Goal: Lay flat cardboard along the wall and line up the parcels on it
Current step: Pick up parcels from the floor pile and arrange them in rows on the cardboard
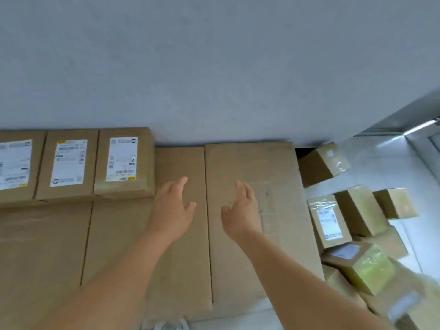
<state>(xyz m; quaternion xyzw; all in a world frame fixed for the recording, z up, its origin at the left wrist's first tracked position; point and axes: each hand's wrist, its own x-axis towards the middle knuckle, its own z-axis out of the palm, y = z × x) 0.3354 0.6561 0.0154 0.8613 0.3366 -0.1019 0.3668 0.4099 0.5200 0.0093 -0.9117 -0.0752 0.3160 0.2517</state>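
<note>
Cardboard [250, 234] lies flat against the grey wall [214, 67]. I see three labelled parcels [71, 163] lined up on its far left portion, touching side by side against the wall. My left hand [172, 210] and right hand [241, 211] hover over the bare cardboard just right of that row, fingers spread, holding nothing. Loose parcels [357, 222] lie jumbled on the floor to the right.
</note>
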